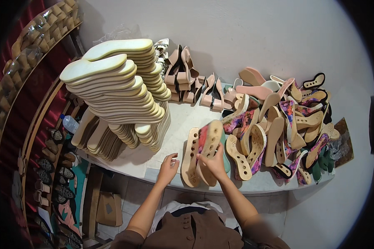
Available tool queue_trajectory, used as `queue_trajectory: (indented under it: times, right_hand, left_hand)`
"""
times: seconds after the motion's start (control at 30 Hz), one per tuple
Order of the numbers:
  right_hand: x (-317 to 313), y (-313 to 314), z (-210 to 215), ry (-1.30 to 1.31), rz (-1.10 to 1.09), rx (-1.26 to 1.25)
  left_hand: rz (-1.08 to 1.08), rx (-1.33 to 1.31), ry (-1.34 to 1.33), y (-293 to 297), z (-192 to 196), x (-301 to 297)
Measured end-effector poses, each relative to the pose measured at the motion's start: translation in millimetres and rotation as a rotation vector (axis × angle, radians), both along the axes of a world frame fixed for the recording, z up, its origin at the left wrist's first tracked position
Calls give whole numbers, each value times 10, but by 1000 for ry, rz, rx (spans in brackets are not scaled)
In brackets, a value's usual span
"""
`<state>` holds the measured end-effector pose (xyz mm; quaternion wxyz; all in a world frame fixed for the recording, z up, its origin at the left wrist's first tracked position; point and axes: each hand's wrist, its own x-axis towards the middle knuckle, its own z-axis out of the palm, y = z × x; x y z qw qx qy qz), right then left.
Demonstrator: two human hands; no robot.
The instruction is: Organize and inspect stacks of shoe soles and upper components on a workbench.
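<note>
My right hand (213, 161) grips a wedge shoe sole (212, 135) with a row of holes along its tan face and a floral side. The sole is tilted up over the table's front part. Just left of it a second holed sole (190, 155) lies flat on the white table, partly overlapped by the held one. My left hand (168, 168) hovers near the table's front edge, left of that flat sole, fingers loosely curved and holding nothing. Behind my right hand a green piece (225, 159) shows in part.
Tall stacks of cream insoles (112, 91) fill the left of the table (153, 171). Pink heeled sandals (185, 79) stand at the back wall. A heap of floral wedge soles (274, 133) covers the right side. Shoe racks (50, 166) curve along the far left.
</note>
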<state>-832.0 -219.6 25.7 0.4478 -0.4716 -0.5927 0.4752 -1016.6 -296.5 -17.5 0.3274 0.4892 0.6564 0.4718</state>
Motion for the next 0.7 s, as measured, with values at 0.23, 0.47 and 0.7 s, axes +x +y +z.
queue_trajectory:
  times: [0.23, 0.47, 0.7]
  right_hand:
    - [-227, -167, -157, 106, -233, -9]
    - [76, 6, 453, -448, 361, 418]
    - [124, 445, 574, -894, 844, 895]
  left_hand:
    - [-133, 2, -140, 29, -28, 50]
    - [-116, -24, -347, 40, -181, -155]
    - [-34, -120, -476, 59, -196, -168]
